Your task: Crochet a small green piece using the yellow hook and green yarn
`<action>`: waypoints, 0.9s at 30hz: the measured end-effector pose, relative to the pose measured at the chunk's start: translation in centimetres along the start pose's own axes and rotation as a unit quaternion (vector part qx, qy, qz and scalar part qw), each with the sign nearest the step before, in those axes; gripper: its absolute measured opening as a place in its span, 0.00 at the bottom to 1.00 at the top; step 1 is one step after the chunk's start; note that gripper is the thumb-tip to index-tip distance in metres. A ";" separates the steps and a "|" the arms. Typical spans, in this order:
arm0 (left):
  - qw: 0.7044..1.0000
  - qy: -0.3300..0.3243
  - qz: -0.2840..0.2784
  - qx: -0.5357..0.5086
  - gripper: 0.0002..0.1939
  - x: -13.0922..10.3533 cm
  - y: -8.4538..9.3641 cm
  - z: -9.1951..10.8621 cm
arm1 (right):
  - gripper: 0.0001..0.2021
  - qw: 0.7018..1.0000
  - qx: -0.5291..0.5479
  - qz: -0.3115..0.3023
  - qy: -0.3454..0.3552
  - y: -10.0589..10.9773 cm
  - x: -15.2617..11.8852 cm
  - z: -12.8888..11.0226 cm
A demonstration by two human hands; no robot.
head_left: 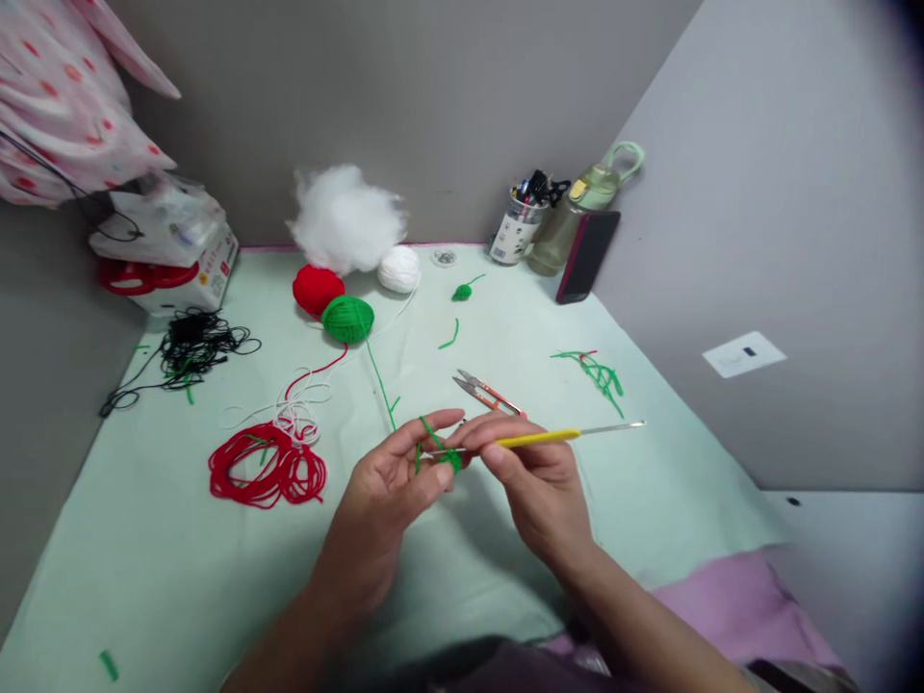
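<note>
My left hand (394, 481) pinches a small green crocheted piece (451, 460) between thumb and fingers, with green yarn looped over its raised index finger. In my right hand (538, 476) is a yellow-handled crochet hook (541, 438), its tip at the green piece and its other metal end pointing right. From the green yarn ball (347, 320) a strand runs down towards my left hand. Small orange-handled scissors (487, 391) lie just beyond my right hand, partly hidden by it.
Red yarn (245, 472) lies coiled at left, near tangled black yarn (194, 346). Behind are a red ball (318, 289), a white ball (398, 269) and white stuffing (348, 217). A pen cup (514, 231), bottle (559, 231) and phone (588, 258) stand back right. Green scraps (599, 375) lie at right.
</note>
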State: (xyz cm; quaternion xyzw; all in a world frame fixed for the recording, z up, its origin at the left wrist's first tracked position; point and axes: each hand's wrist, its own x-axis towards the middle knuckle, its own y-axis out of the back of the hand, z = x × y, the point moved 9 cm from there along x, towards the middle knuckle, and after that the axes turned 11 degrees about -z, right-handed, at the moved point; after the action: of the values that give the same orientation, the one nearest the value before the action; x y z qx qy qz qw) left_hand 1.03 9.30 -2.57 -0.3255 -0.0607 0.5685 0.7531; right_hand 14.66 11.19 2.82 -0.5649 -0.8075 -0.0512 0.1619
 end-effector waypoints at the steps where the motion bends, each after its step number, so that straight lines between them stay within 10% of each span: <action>1: 1.000 -0.001 0.005 0.000 0.20 0.0 -0.1 -0.1 | 0.06 1.000 -0.015 0.003 0.007 0.0 0.0 -0.2; 8: 1.000 0.001 0.015 -0.013 0.32 -0.1 -0.2 0.3 | 0.06 0.999 -0.019 0.008 0.028 0.2 -0.3 -0.4; 16: 0.992 0.037 -0.077 -0.095 0.22 0.2 -0.9 -0.4 | 0.09 0.983 0.152 0.039 -0.096 1.4 -0.2 1.7; 27: 0.997 -0.054 0.035 -0.035 0.24 0.1 -0.1 0.1 | 0.06 0.999 -0.017 0.029 -0.030 0.1 -0.1 0.6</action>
State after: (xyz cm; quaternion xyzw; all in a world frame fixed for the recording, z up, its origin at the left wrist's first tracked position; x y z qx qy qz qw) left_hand 1.05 9.40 -2.48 -0.3224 -0.1098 0.6085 0.7167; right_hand 14.69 11.30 2.22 -0.5917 -0.7945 -0.0435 0.1297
